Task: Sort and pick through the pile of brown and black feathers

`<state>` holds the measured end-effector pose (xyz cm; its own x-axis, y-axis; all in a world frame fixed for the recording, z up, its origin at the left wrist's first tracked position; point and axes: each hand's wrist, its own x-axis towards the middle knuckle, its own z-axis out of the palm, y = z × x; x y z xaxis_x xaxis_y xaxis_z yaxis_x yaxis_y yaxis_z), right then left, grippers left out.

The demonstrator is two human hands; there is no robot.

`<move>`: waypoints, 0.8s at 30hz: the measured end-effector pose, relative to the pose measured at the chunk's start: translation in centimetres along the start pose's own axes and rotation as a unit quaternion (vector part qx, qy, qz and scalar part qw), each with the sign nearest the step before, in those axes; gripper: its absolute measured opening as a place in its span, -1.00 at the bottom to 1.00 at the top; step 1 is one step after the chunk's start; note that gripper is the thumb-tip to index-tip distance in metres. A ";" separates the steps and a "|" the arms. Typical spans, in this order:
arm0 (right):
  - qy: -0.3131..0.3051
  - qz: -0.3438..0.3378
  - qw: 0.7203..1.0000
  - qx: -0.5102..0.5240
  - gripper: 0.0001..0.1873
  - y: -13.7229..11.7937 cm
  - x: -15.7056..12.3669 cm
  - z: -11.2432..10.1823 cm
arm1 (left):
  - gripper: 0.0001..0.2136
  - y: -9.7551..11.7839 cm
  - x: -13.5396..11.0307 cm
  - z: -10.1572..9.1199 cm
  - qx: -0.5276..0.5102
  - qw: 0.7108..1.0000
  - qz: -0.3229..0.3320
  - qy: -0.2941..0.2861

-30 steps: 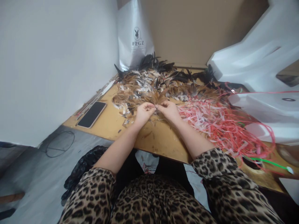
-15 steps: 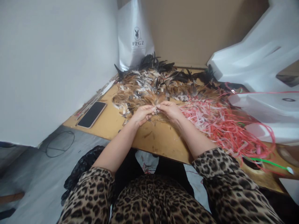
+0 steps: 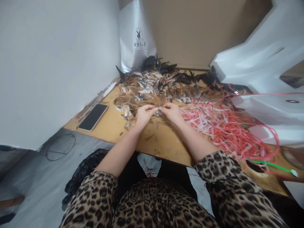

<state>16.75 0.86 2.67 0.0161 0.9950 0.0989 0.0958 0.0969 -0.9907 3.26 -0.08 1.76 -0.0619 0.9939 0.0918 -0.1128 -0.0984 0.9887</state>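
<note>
I can see a yellow-brown counter [image 3: 166, 145]. On it, a phone [image 3: 93, 117] lies at the left, a big messy pile of feathers [image 3: 142, 85] covers the middle, and tangled pink strips [image 3: 228, 131] spread out at the right.

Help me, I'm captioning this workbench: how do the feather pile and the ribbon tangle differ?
Colour: the feather pile is brown, black and whitish; the ribbon tangle is mostly red and pale pink.
Shape: the feather pile is tufted, while the ribbon tangle has long, thin, looping strands.
Shared: both are loose, untidy heaps on the table.
</note>
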 end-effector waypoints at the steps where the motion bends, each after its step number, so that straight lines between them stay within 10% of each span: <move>1: -0.004 -0.003 1.000 0.000 -0.73 0.0 -0.1 0.0 | -0.72 -0.2 0.1 -0.1 0.000 1.000 -0.004 -0.004; 11: -0.141 0.053 0.971 0.183 -0.67 0.6 0.3 -0.6 | -0.77 -0.2 0.7 -1.2 -0.153 0.969 -0.119 -0.154; 24: -0.082 0.039 0.984 0.152 -0.68 0.7 0.5 -0.5 | -0.69 -0.5 0.5 -0.7 -0.025 0.991 -0.079 -0.103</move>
<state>17.31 1.42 2.07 -0.1513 0.9880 0.0295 -0.2026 -0.0018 -0.9793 2.62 0.47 1.24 0.1632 0.9859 -0.0357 -0.1546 0.0612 0.9861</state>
